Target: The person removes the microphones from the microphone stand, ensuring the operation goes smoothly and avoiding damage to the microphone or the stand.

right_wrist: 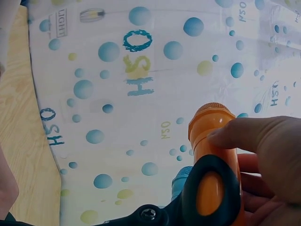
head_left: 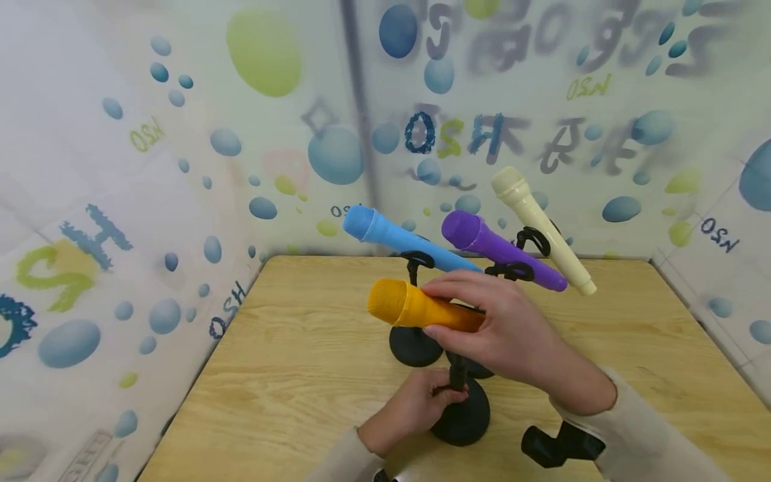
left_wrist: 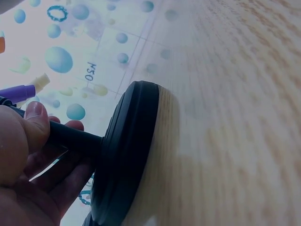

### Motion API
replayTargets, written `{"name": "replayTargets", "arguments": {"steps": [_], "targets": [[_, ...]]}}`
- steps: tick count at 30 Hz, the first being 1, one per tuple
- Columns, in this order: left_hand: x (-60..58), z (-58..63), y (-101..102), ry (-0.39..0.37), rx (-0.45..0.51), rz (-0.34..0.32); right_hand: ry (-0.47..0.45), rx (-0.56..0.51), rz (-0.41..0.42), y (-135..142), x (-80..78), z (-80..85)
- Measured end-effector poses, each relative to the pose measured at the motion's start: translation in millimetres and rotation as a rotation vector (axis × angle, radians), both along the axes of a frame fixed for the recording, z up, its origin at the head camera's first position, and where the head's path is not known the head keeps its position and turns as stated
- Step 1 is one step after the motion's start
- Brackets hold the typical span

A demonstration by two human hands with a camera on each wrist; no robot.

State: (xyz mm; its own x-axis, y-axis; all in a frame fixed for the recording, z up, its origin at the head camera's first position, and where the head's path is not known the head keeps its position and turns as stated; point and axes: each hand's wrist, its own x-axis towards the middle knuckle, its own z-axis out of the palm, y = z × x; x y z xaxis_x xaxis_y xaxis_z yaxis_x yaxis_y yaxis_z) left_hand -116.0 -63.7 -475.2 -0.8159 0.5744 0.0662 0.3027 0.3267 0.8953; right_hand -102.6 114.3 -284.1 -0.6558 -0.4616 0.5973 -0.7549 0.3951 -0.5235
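The right hand (head_left: 512, 328) pinches an orange microphone (head_left: 394, 302) at a clip (right_wrist: 189, 195); the left hand (head_left: 418, 405) grips a black stand (head_left: 466, 423) on the desk (head_left: 271, 375).

"Look at that right sleeve (head_left: 656, 428): pale cream, plain, long, reaching the wrist!"
"And the left sleeve (head_left: 349, 458) matches it, same light cloth! Bare right hand (head_left: 512, 328), bare left hand (head_left: 421, 405)."
"Oh, and a chunky black device (head_left: 563, 445) at the right cuff, blocky and angular!"
"A black sliver (head_left: 383, 476) by the left cuff too, mostly out of view!"
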Motion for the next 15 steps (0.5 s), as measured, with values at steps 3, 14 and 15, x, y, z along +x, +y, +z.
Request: {"name": "replayTargets", "arguments": {"steps": [3,14,15], "targets": [[0.3,-1.0,-2.4,0.009,-0.002,0.002,0.001,0.005,0.001,-2.4,-0.9,-1.1],[-1.7,-0.4,-0.6,0.026,-0.011,-0.015,0.019,0.011,-0.001,-2.2,-2.9,-2.0],[-1.8,-0.3,0.0,0.028,-0.015,-0.015,0.021,0.009,-0.001,-1.9,-3.0,-1.9]]}}
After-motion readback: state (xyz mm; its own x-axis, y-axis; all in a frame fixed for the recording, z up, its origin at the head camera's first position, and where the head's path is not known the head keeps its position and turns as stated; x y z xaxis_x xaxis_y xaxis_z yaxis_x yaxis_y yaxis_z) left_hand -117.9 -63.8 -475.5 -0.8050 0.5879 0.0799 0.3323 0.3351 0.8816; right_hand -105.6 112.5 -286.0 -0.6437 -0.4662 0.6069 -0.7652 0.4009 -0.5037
